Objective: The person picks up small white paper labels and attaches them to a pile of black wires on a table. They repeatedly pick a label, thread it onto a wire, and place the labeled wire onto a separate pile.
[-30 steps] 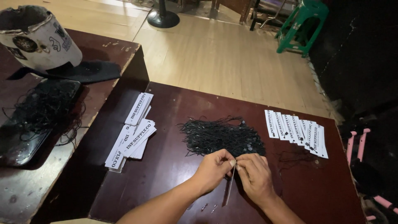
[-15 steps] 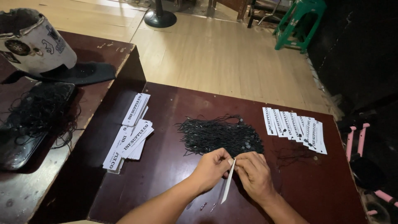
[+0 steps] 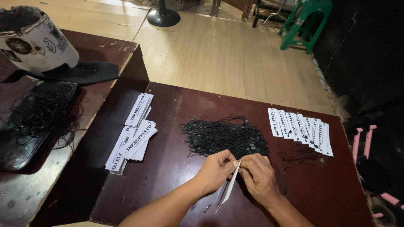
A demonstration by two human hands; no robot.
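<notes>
A thin white paper tag (image 3: 231,183) hangs edge-on between the two hands, just in front of the pile of black strings (image 3: 225,136) on the dark worktop (image 3: 176,168). The left hand (image 3: 216,170) and the right hand (image 3: 260,176) both pinch the top end of the tag, fingers (image 3: 234,162) closed tight on it. To the left of the pile lies a stack of white tags (image 3: 132,132). To its right sits a row of tags (image 3: 301,128)
</notes>
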